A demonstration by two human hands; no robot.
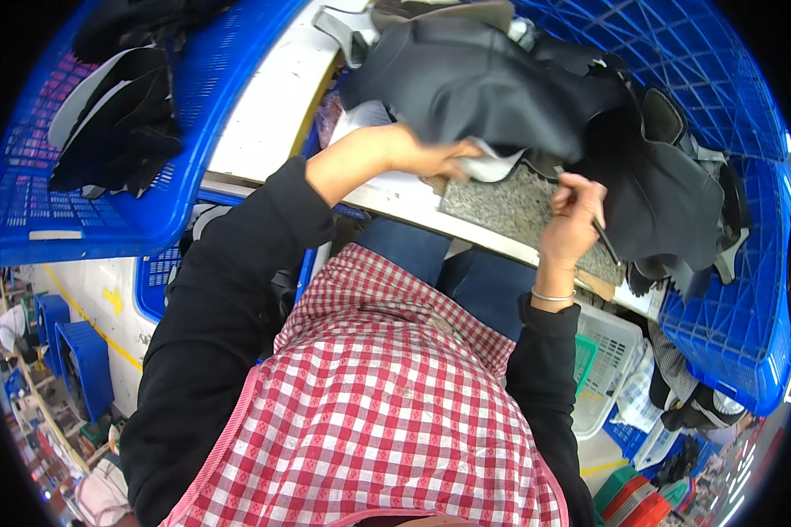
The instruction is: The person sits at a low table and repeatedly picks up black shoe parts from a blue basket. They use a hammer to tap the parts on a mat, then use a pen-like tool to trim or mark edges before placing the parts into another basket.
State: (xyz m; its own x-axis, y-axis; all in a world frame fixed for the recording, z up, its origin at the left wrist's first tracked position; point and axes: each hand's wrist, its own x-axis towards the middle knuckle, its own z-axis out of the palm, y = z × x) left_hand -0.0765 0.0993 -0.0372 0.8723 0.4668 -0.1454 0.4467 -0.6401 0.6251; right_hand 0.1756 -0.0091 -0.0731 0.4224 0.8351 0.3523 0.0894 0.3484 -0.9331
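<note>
My left hand [439, 158] grips a dark grey fabric piece [483, 83] with a white lining edge, holding it over a speckled grey stone slab [510, 206] on the white table [272, 105]. My right hand [573, 220] is closed around a thin dark tool [605, 239] that points down toward the slab's right end, next to more dark fabric pieces [668, 193]. The tool's tip is partly hidden by the fabric.
A blue plastic crate [105, 202] at the left holds black and white fabric pieces. Another blue crate [729, 290] at the right holds the dark pile. A white basket [606, 351] sits below the table. Blue crates stand on the floor far left.
</note>
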